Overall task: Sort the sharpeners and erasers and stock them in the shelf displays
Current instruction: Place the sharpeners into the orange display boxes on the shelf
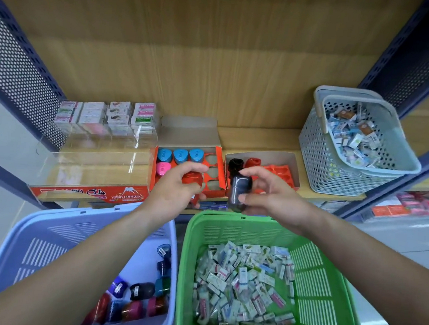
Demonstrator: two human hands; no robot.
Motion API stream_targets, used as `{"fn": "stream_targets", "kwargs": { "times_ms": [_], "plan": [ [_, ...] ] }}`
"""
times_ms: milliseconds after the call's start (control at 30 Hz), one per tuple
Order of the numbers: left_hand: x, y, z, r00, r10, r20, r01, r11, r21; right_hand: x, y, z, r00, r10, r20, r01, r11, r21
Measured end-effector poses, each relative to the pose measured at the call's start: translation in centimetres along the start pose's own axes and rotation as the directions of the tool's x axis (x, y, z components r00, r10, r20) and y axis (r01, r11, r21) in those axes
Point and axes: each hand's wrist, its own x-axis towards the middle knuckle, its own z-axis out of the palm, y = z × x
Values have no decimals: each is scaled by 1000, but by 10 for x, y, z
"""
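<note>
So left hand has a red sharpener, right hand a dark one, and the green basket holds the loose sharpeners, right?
No: the head view shows the green basket holding wrapped erasers; the loose sharpeners lie in the pale blue basket. The left hand does hold a red sharpener, the right hand a dark sharpener.

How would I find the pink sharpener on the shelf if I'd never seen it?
On the wooden shelf, find the open orange box just right of the clear eraser case. At its left edge, right in front of a row of three blue sharpeners, sits the pink sharpener. It is the only pink one in that box.
</note>
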Motion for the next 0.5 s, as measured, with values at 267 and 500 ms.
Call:
{"fn": "stream_targets", "kwargs": {
  "times_ms": [267, 500],
  "plan": [
    [6, -30, -14, 996, -88, 32, 88, 996, 12, 63, 25, -39, 946, -87, -312, -51, 911, -410],
    [12, -46, -25, 996, -90, 10, 89, 990, 107, 88, 53, -36, 933, -287, -215, 52, 701, -711]
  ]
}}
